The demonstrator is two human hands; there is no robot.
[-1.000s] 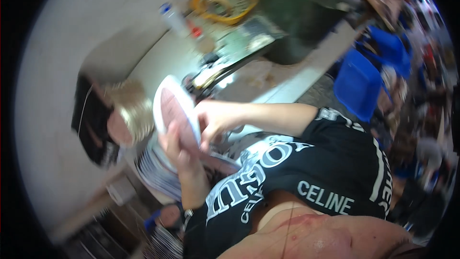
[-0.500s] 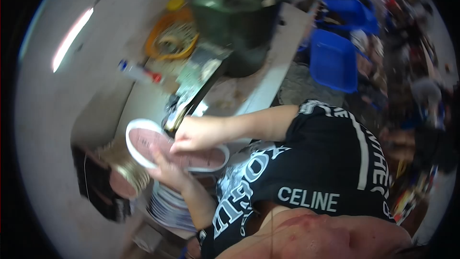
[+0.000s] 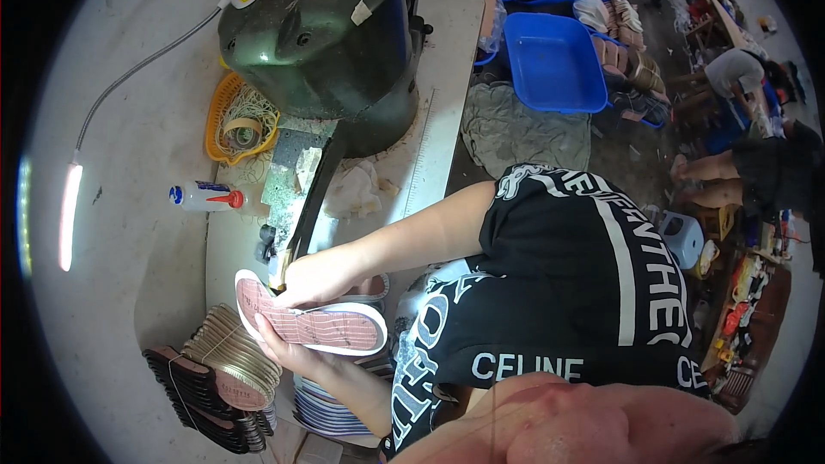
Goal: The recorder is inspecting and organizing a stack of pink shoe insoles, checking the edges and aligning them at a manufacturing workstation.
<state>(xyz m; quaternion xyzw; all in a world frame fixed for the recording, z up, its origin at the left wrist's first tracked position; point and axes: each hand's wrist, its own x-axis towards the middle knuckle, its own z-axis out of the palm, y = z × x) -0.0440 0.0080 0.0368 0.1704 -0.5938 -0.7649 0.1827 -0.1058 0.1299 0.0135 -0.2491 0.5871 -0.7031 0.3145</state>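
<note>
A shoe sole (image 3: 339, 326) with a pink, line-marked footbed and a white rim lies tilted in my left hand (image 3: 288, 352), the thumb across its face and the other fingers beneath. My right hand (image 3: 322, 275) is closed at the sole's upper edge, its fingertips pressed together over the footbed. Whatever those fingertips pinch is too small or hidden to name. Right beside them ends the narrow dark arm (image 3: 314, 193) of a large dark-green machine (image 3: 344, 51), with a brassy tip.
Bundled soles (image 3: 225, 348) stand at the left, and a stack of pale soles (image 3: 331, 408) is below my left forearm. On the table are an orange basket (image 3: 215, 125) of string and tape and a white bottle (image 3: 202, 197). Blue tubs (image 3: 554, 60) and other people are to the right.
The whole view has shifted and is sharper. My right fist has gone from over the sole's middle to its upper edge beside the machine arm's tip. The left hand keeps its grip.
</note>
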